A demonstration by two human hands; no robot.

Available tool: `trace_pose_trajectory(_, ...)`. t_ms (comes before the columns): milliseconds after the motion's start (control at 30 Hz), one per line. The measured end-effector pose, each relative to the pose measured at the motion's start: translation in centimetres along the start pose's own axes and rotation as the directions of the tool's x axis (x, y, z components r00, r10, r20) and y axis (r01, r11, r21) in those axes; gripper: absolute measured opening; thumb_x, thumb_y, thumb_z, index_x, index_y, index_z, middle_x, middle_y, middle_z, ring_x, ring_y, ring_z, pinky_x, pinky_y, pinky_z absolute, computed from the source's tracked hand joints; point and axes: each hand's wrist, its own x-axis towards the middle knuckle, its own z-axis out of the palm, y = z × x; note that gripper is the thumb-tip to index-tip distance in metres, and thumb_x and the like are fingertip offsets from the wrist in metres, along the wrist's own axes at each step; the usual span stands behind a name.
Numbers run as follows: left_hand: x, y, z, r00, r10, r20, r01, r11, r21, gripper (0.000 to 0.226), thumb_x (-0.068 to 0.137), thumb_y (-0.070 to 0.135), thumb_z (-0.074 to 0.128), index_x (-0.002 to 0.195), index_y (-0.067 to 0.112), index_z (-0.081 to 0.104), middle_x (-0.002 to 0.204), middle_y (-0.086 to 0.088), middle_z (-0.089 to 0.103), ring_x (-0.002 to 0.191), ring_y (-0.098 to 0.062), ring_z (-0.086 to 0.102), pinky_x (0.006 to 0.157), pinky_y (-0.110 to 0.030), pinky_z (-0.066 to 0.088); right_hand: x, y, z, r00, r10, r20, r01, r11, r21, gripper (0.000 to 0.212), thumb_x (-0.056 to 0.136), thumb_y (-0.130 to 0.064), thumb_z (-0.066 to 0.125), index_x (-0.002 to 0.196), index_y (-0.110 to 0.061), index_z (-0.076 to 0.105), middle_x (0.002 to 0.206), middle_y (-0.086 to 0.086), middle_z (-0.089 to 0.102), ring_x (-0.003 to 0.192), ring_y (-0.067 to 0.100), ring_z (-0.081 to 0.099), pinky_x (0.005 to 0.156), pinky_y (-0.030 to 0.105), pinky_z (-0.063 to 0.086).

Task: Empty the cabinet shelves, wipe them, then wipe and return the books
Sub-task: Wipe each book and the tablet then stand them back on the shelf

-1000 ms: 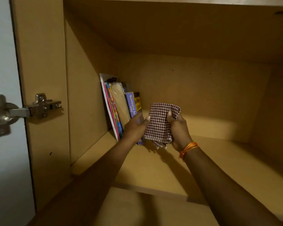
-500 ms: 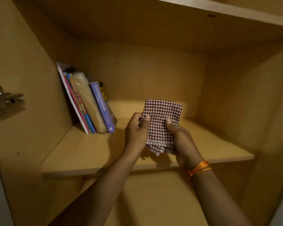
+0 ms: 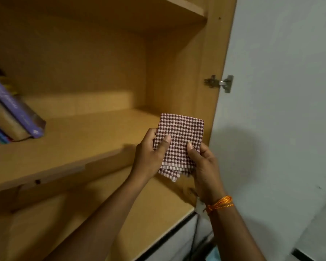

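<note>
Cloth (image 3: 179, 136), folded, is held before the shelf's (image 3: 87, 140) right end, pinched between thumb and fingers of the left hand (image 3: 151, 153) and the right hand (image 3: 201, 162). Books (image 3: 9, 117) lean at the shelf's far left. Risk: a wipe running leftward could nudge that slanted stack and topple it, or miss dust beneath.

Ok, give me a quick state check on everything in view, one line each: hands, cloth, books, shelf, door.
left hand: grips the cloth, thumb on its front
right hand: grips the cloth, thumb on its front
checked cloth: folded, held up off the shelf
books: on the middle shelf, leaning left
middle shelf: bare right of the books
cabinet door: open
</note>
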Motion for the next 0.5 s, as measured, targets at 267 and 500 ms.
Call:
trace_pose_trajectory(267, -8.1, 1.3, 13.1, 0.934, -0.110, 0.340, 0.173, 0.972, -0.162, 0.036, 0.094, 0.048, 0.062, 0.126, 0.031, 0.059, 0.121, 0.008, 0.070, 0.110, -0.012, 0.069, 0.095, -0.048, 0.058, -11.3, -4.5, -12.5, 0.963, -0.045, -0.265, 0.003, 0.987, -0.160, 0.031, 0.095, -0.028, 0.060, 0.119, -0.010, 0.064, 0.115, 0.018, 0.070, 0.098, 0.032, 0.067, 0.071, 0.040, 0.055)
trace_pose_trajectory(500, -16.2, 2.4, 21.8, 0.858, -0.132, 0.497, 0.211, 0.972, -0.107, 0.027, 0.092, 0.055, 0.054, 0.114, 0.041, 0.059, 0.114, 0.012, 0.071, 0.105, -0.013, 0.070, 0.090, -0.050, 0.059, -22.5, -7.5, -20.3, 0.903, -0.033, -0.428, -0.064, 0.976, -0.210, 0.032, 0.094, -0.027, 0.060, 0.121, -0.010, 0.066, 0.119, 0.010, 0.072, 0.112, 0.030, 0.068, 0.092, 0.048, 0.056)
